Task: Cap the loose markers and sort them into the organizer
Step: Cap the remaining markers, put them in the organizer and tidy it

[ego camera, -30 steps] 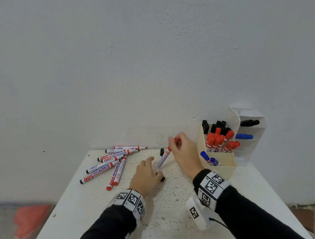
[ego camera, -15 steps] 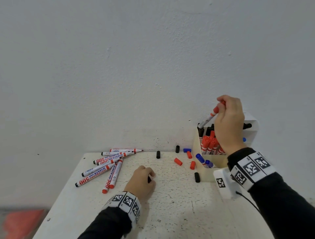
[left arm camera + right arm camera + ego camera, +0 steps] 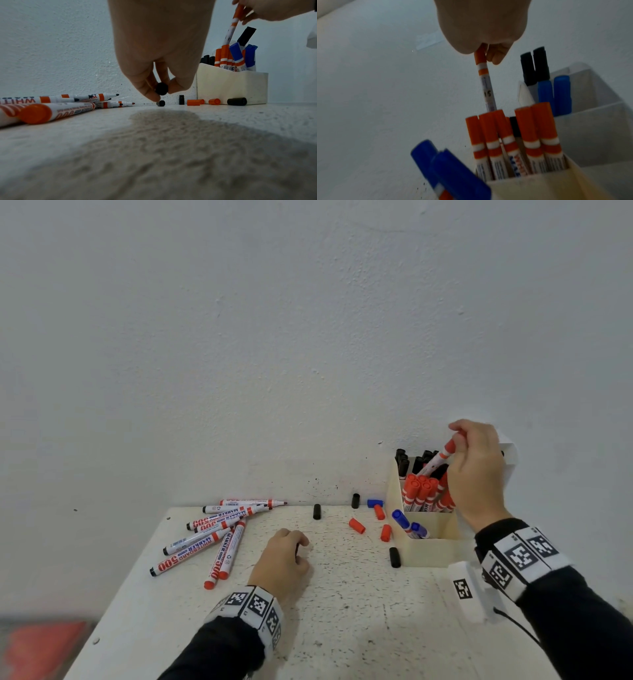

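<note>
My right hand (image 3: 474, 463) pinches a capped red marker (image 3: 440, 457) by its cap (image 3: 480, 57), its lower end down among the red markers (image 3: 513, 135) standing in the cream organizer (image 3: 428, 549). Black markers (image 3: 402, 462) fill the organizer's back section and blue ones (image 3: 411, 525) lean in the front. My left hand (image 3: 284, 556) rests on the table and pinches a small black cap (image 3: 161, 88) between thumb and fingers. Several uncapped markers (image 3: 212, 532) lie fanned at the table's left.
Loose caps lie near the organizer: red ones (image 3: 357, 525), a blue one (image 3: 375, 503) and black ones (image 3: 317, 511) (image 3: 394, 557). The white table (image 3: 359, 628) butts against a plain wall. A second white holder (image 3: 599, 108) stands behind the organizer.
My right hand carried the capped red marker from mid-table up to the organizer and lowered it among the red ones. My left hand drew back a little with the black cap.
</note>
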Available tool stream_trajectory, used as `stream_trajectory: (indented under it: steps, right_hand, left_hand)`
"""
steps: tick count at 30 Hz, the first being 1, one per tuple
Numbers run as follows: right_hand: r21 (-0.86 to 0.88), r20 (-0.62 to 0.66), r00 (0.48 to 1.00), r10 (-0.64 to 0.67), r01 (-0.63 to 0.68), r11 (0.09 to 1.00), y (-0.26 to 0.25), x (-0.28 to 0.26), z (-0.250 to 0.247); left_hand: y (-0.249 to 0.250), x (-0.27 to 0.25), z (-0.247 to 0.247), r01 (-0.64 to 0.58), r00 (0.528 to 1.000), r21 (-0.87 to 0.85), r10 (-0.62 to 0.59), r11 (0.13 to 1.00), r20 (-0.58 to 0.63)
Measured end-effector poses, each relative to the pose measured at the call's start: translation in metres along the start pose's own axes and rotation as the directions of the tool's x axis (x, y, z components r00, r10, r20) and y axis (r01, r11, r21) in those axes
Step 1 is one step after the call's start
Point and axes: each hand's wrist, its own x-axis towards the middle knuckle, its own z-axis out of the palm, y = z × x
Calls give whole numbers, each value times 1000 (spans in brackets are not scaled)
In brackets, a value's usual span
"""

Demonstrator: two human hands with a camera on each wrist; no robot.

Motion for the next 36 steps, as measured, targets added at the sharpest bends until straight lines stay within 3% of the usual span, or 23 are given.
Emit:
stream_trajectory:
  steps: [8,15,22,28,33,36]
  right_hand:
    - [-16,-208,975,-78,77,997,-4,6,-41]
    - [-106,-245,967,-68,43,993,27,-25,-68]
    - [-94,-20,998,57,-59,994,74,-68,-37]
    - [-50,195,914,355,-352,935,84,-71,-12]
    - [-84,262,886,383,-375,923,79,-69,-7]
    - [-123,242,903,354,-333,935,78,-70,-6]
  left_hand:
    - [0,2,0,-31,997,-3,30,1000,-74]
    - [-3,3,2,-5,997,8,6,1000,-83]
    - [-3,3,3,7,998,36,-5,999,-66]
    - [-3,5,3,4,998,18,-3,1000,-70]
    - [-1,4,2,6,998,0,-6,1000,-55]
    - [-2,4,1,-3,999,6,3,1000,-42]
